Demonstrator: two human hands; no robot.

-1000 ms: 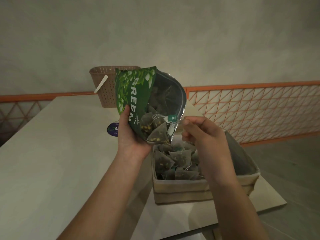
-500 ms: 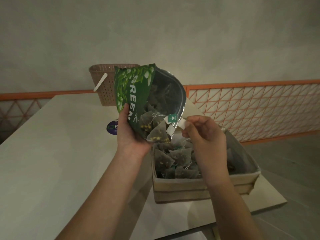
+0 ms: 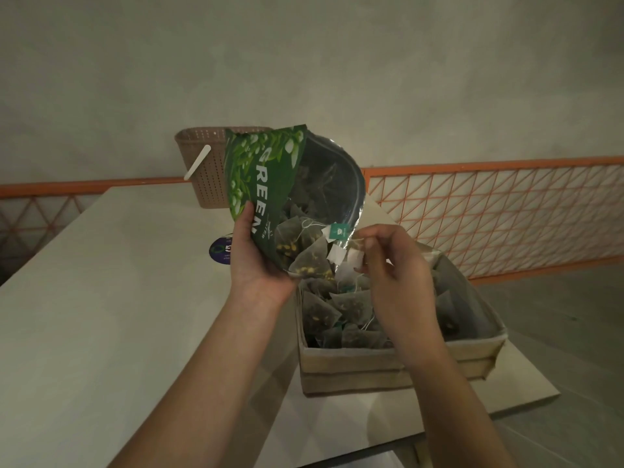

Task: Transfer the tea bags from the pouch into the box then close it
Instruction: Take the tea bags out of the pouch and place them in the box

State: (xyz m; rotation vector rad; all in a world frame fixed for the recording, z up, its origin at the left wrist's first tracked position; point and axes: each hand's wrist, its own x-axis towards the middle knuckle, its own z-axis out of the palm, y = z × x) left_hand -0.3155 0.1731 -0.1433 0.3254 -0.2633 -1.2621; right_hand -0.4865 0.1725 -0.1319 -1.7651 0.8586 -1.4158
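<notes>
So the tea bags (image 3: pixel 312 261) are split right now: a decent pile already sits in the box (image 3: pixel 398 366) under my right hand (image 3: pixel 395 278), and a bunch more are crowding the mouth of the green pouch (image 3: pixel 266 184), a couple half hanging out over the box. My left hand (image 3: pixel 260 265) has its fingers wrapped around the pouch's lower edge, tipping it mouth-down toward the right hand. The right hand is pinching a couple of the little paper tags (image 3: pixel 353 258) at the pouch mouth, fingers curled, just above the box.

What worries me from here: I'd be pulling on tags and strings, not on the bags themselves. Those strings look tangled together (hard to say how badly in this dim light), so one tug could drag a clump out at once, and anything swinging left of the pouch lands on the table (image 3: pixel 101 315) rather than in the box. A string could also snap off. The box sits close to the table's right corner, so a bump from my forearm could nudge it toward the edge.

Behind the left hand there's a perforated basket (image 3: pixel 206 163) and a purple round thing (image 3: pixel 221 249), both out of the way.
</notes>
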